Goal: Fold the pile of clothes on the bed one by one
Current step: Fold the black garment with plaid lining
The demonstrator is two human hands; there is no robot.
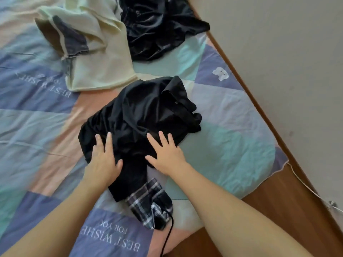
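A crumpled black garment [141, 112] lies on the patchwork bedsheet [232, 141] in the middle of the view. My left hand [104, 160] rests flat on its near left part, fingers straight. My right hand [165, 154] lies flat on its near right part, fingers spread. A plaid piece of clothing [146, 203] sticks out from under the black garment toward me. Farther back lie a pale yellow garment [100, 52] and another black garment [159, 26].
The bed's wooden frame [278, 206] runs along the right side, beside a pale floor [287, 52]. A black cord [168, 236] hangs over the near edge. A white cable [311, 190] lies along the frame at right.
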